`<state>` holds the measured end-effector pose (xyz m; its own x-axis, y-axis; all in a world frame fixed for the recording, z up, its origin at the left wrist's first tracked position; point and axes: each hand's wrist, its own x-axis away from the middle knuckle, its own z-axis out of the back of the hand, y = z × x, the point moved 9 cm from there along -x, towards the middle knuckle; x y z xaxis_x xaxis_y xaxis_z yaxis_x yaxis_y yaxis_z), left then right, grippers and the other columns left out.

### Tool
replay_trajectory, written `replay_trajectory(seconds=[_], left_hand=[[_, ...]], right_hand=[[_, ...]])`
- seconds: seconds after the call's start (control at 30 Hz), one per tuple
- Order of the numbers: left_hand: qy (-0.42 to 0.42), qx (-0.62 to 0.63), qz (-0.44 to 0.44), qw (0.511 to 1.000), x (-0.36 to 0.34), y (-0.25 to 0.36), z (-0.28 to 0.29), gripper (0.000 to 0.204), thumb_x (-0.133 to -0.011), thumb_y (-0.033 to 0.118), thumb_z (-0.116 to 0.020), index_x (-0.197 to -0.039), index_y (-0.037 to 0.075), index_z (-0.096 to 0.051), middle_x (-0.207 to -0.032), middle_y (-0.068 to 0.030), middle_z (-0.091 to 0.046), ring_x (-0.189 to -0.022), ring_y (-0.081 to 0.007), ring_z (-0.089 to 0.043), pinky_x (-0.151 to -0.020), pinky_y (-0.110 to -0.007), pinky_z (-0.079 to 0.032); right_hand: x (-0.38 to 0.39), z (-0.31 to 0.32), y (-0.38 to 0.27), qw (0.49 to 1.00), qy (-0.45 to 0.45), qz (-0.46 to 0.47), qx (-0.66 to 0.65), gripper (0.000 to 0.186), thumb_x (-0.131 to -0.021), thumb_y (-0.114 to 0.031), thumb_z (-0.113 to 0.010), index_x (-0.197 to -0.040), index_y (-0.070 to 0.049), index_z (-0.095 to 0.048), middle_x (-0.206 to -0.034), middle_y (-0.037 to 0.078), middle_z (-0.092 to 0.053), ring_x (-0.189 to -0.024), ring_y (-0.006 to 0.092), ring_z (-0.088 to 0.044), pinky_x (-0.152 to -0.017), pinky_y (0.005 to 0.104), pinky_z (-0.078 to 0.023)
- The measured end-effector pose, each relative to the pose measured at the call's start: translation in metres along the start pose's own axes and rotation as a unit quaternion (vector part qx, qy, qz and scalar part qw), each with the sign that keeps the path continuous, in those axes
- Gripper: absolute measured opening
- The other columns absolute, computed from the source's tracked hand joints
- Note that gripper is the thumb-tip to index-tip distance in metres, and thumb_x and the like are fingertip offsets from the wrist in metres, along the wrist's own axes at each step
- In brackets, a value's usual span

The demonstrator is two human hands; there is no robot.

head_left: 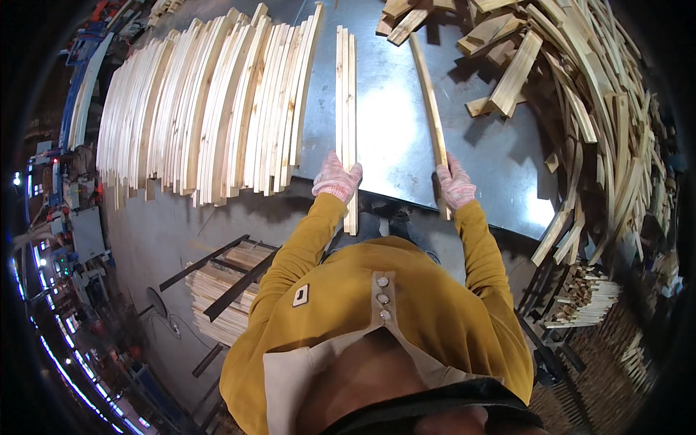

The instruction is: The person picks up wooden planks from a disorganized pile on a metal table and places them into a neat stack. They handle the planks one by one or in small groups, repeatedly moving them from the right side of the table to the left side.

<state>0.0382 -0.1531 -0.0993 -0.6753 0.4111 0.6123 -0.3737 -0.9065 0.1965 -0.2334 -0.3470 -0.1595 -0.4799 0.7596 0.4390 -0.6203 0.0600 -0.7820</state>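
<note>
Left hand [337, 179], gloved, closed round a slim bundle of pale strips [346, 94] near its lower end, right hand [455, 185] closed on a single strip [428, 94], both over the metal desk [391, 145] between a strip row [203, 101] at left and a jumbled wood heap [616, 130] at right.

You wear a mustard top [449, 290] with long, plain sleeves [478, 228]; a beige collar [281, 384] opens at its 6 o'clock. The beige placket [380, 279] carries three round, shiny buttons [383, 299]. At 9 o'clock of these, a small pale patch [297, 288] bears a dark mark. Your left glove [336, 178] and right glove [456, 185] are pink-and-white knit; a black band [406, 406] crosses at 6 o'clock.
</note>
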Motion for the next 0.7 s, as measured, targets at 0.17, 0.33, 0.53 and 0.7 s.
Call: replay_trajectory(seconds=[0.17, 0.33, 0.53, 0.7], left_hand=[[-0.002, 0.006, 0.005, 1.0, -0.004, -0.001, 0.002, 0.087, -0.089, 0.055, -0.058, -0.154, 0.006, -0.025, -0.153, -0.0201, -0.038, -0.136, -0.0363, -0.045, -0.111, -0.044, -0.04], [-0.046, 0.008, 0.028, 0.999, 0.003, 0.001, 0.005, 0.094, -0.09, 0.056, -0.057, -0.157, 0.006, -0.015, -0.159, -0.02, -0.027, -0.141, -0.0351, -0.04, -0.115, -0.041, -0.035], [-0.029, -0.021, 0.054, 0.998, 0.006, 0.004, 0.002, 0.1, -0.087, 0.054, -0.062, -0.157, 0.006, -0.009, -0.157, -0.0213, -0.029, -0.138, -0.0356, -0.043, -0.113, -0.041, -0.037], [0.022, 0.013, 0.039, 0.999, 0.001, -0.013, 0.003, 0.094, -0.087, 0.053, -0.062, -0.157, 0.01, -0.017, -0.151, -0.0184, -0.04, -0.135, -0.0343, -0.047, -0.109, -0.044, -0.041]], right_hand=[[0.039, -0.039, -0.066, 0.85, -0.18, -0.018, -0.494, 0.063, -0.093, -0.043, -0.067, -0.131, 0.002, -0.046, -0.093, 0.011, -0.065, -0.076, 0.0193, -0.065, -0.066, 0.0339, -0.058], [0.034, -0.059, -0.047, 0.888, -0.173, 0.025, -0.425, 0.06, -0.097, -0.042, -0.062, -0.133, 0.004, -0.049, -0.097, 0.01, -0.067, -0.082, 0.0185, -0.065, -0.075, 0.0329, -0.056], [0.026, 0.006, -0.039, 0.959, 0.08, -0.041, 0.27, 0.069, -0.095, -0.046, -0.057, -0.146, -0.003, -0.04, -0.131, 0.023, -0.058, -0.119, 0.0344, -0.057, -0.103, 0.0435, -0.044], [0.068, 0.034, -0.038, 0.916, 0.041, -0.05, 0.395, 0.095, -0.083, -0.053, -0.069, -0.153, -0.005, -0.027, -0.148, 0.022, -0.042, -0.133, 0.0373, -0.046, -0.11, 0.0432, -0.039]])
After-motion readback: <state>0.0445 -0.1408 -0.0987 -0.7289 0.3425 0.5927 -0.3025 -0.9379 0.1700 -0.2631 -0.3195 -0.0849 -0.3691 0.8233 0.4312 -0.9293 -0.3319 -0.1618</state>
